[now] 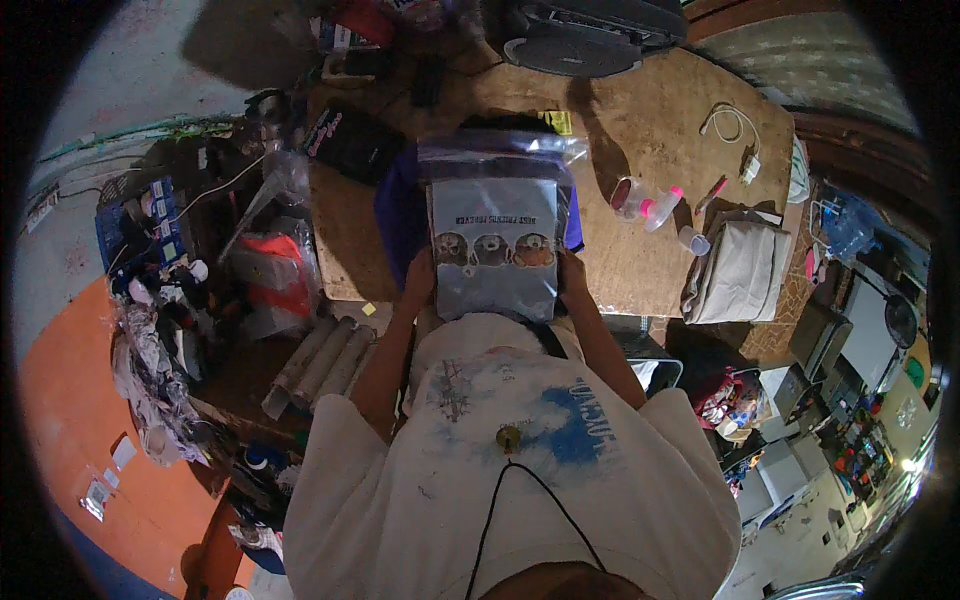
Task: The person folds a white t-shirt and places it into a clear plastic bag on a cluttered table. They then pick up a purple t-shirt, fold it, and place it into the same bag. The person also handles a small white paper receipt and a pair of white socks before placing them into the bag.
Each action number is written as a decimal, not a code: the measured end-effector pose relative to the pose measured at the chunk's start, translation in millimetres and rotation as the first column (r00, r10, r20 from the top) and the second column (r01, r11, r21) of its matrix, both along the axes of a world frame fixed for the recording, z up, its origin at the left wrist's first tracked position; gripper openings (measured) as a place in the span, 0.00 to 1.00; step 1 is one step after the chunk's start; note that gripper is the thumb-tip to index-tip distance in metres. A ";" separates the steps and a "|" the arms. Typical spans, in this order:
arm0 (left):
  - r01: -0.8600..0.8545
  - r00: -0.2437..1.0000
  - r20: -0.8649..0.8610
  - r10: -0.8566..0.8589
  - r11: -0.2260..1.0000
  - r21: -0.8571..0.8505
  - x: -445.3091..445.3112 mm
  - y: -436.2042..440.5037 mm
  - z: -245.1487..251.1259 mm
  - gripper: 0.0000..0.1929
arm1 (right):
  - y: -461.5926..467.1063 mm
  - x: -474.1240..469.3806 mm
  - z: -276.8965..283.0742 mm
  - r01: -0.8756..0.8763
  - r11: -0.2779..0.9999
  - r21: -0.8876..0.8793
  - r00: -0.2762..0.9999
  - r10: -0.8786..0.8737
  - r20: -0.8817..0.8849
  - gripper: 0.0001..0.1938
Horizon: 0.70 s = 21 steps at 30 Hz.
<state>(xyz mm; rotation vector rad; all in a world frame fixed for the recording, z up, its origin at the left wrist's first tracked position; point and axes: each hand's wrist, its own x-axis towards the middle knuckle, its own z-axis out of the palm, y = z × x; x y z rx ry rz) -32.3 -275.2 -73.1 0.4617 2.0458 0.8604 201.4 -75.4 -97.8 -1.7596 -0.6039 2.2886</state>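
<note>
A folded grey garment (495, 206) lies inside a clear plastic bag (499, 150), close in front of my body. It bears a line of writing and three round animal-face prints, upside down from my side. My left hand (421, 276) grips the left edge of the bag, and my right hand (572, 274) has the right edge. The bag's transparent flap extends past the garment at the far end. Purple cloth (397, 214) shows beneath the package on both sides. My fingertips are partly hidden.
On the wooden table (637, 277) are a folded beige cloth (739, 262), small bottles (661, 210), a white charger cable (731, 112) and a black package (356, 146). A dark radio-like device (596, 34) stands at the back. Rolled tubes (319, 367) lie at left.
</note>
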 end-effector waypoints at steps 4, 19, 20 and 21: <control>0.227 0.965 0.206 -0.163 0.912 -0.343 0.8 -19.8 4.4 0.23 | -8.2 33.2 12.5 -0.260 0.905 0.337 0.965 0.255 0.061 0.12; 0.632 0.422 -0.824 -0.379 0.774 -0.033 11.2 99.1 42.2 0.32 | -8.2 -87.3 75.1 -0.777 -0.335 0.533 0.500 0.188 0.846 0.37; 0.608 0.409 -0.803 -0.433 0.786 -0.114 11.3 98.4 36.6 0.31 | -7.1 -89.5 69.9 -0.799 -0.246 0.549 0.527 0.152 0.836 0.37; 0.585 0.395 -0.780 -0.486 0.787 -0.194 9.4 98.2 31.6 0.31 | -6.1 -91.5 61.2 -0.812 -0.152 0.563 0.553 0.108 0.826 0.37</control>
